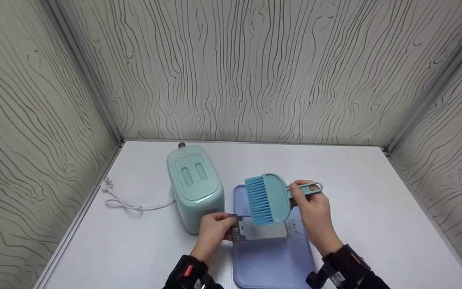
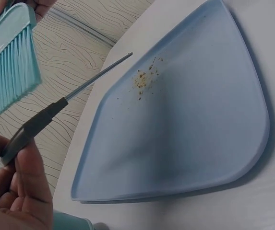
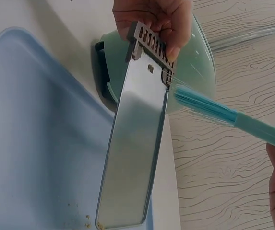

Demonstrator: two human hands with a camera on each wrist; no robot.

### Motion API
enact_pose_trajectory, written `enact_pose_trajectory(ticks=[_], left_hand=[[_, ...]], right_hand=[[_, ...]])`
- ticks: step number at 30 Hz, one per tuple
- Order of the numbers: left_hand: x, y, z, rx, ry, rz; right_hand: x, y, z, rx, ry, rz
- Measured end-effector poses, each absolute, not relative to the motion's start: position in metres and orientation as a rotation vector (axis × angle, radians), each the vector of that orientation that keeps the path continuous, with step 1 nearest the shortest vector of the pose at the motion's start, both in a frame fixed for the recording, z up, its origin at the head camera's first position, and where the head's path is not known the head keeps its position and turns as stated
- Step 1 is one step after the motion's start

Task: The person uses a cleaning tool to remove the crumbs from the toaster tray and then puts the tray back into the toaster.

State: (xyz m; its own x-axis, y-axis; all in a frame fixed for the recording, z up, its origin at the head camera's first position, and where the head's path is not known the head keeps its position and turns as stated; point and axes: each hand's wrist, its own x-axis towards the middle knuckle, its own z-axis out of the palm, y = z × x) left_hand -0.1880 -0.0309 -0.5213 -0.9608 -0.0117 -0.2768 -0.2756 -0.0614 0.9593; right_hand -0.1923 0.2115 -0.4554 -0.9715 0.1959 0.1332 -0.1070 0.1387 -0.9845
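My left hand point(image 1: 214, 233) pinches the dark slotted end of a toaster crumb tray point(image 3: 132, 143), a flat metal plate held over a blue tray point(image 1: 271, 267). In the right wrist view a few crumbs cling to the plate's far corner. My right hand point(image 1: 315, 214) grips the handle of a turquoise brush point(image 1: 278, 198), its bristles point(image 2: 12, 72) pointing left above the crumb tray. Brown and yellow crumbs point(image 2: 144, 81) lie on the blue tray, beyond the plate's far end. A mint-green toaster point(image 1: 197, 180) stands just left of the blue tray, beside my left hand.
The toaster's white power cord point(image 1: 146, 208) runs left to a plug point(image 1: 106, 184) near the edge of the white table point(image 1: 355, 192). Wood-patterned panels point(image 1: 235, 72) enclose the table at the back and on both sides.
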Motion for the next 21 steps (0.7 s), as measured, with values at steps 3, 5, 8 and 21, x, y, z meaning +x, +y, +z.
enact_pose_trajectory(ticks=[3,5,8,21], left_hand=[[-0.189,-0.030,-0.522,-0.312,2.016,2.139],[-0.189,-0.030,-0.523,-0.316,2.008,2.140],[-0.188,-0.030,-0.522,-0.318,2.003,2.143],[-0.185,-0.033,-0.517,-0.330,1.972,2.158]], right_hand=[[-0.190,0.205,-0.457,-0.071,-2.182,1.963],[-0.190,0.201,-0.458,-0.067,-2.188,1.986],[-0.190,0.195,-0.460,-0.063,-2.185,2.021],[-0.192,0.187,-0.473,-0.111,-2.251,2.002]])
